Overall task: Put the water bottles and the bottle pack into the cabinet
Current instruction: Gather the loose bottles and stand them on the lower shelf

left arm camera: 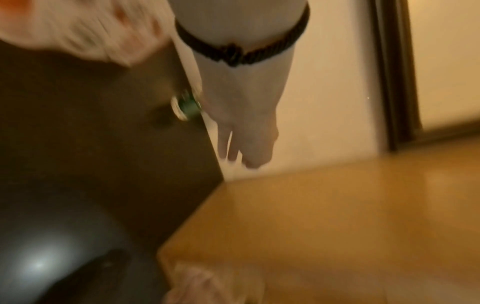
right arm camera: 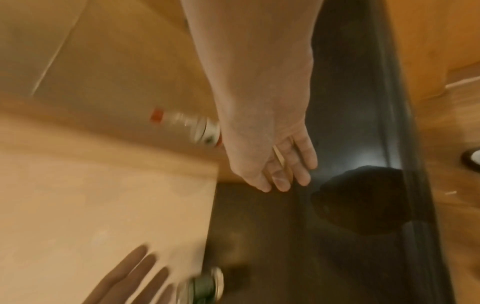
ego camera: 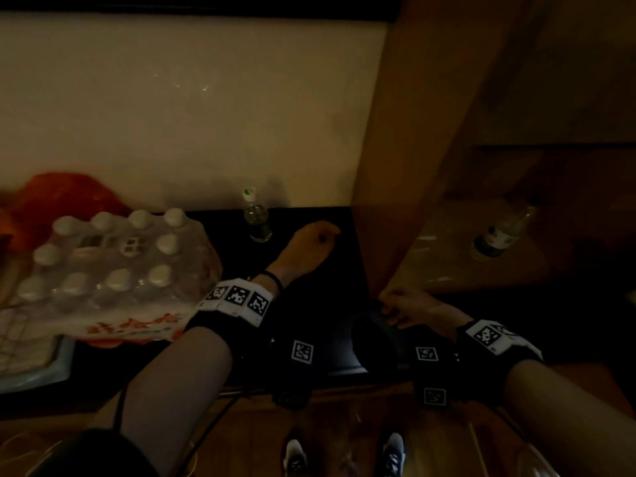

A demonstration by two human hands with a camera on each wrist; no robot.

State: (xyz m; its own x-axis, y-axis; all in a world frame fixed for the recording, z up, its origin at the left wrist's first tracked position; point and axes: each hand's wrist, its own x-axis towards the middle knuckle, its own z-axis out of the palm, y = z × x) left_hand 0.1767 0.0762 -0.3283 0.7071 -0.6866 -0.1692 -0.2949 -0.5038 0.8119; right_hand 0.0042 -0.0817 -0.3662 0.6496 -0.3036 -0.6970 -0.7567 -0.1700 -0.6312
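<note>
The head view looks steeply down from above on the dark worktop (ego camera: 309, 332) and the open cabinet (ego camera: 516, 235). Each wrist view looks along its hand, close up; both share the worktop's corner by the cabinet side.

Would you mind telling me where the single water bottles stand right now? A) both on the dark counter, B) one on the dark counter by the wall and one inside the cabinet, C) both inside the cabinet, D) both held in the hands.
B: one water bottle stands on the dark counter by the wall, another bottle sits inside the cabinet, and neither the left hand nor the right hand holds one.
</note>
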